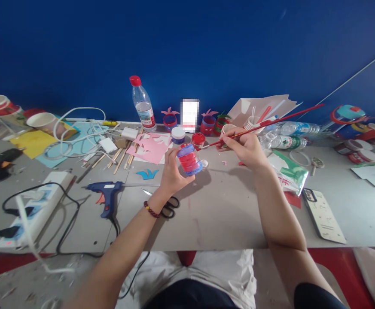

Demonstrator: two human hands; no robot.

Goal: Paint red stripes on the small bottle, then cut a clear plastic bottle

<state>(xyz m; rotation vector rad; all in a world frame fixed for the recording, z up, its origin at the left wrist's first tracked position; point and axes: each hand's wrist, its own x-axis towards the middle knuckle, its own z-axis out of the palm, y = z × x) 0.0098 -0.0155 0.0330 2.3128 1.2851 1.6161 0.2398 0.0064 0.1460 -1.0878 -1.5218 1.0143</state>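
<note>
Tilted between the fingers and thumb of my left hand [172, 177] is a small plastic cup [190, 160], painted red with purple-blue bands at both ends. My right hand [245, 148] pinches a long red paintbrush [285, 117]. The bristles point left and meet the cup's right side or hover just beside it; I cannot tell which. Behind the cup stands an open jar of red paint [198, 139], with a white-lidded blue paint jar [178, 134] on its left. A small white lid [204, 164] lies under the brush tip.
Black-handled scissors [169, 208] lie by my left wrist, with a blue glue gun [107, 193] further left. A power strip [37, 210] and cables occupy the left side. A red-capped bottle [143, 105] stands at the back. A phone [324, 216] lies on the right.
</note>
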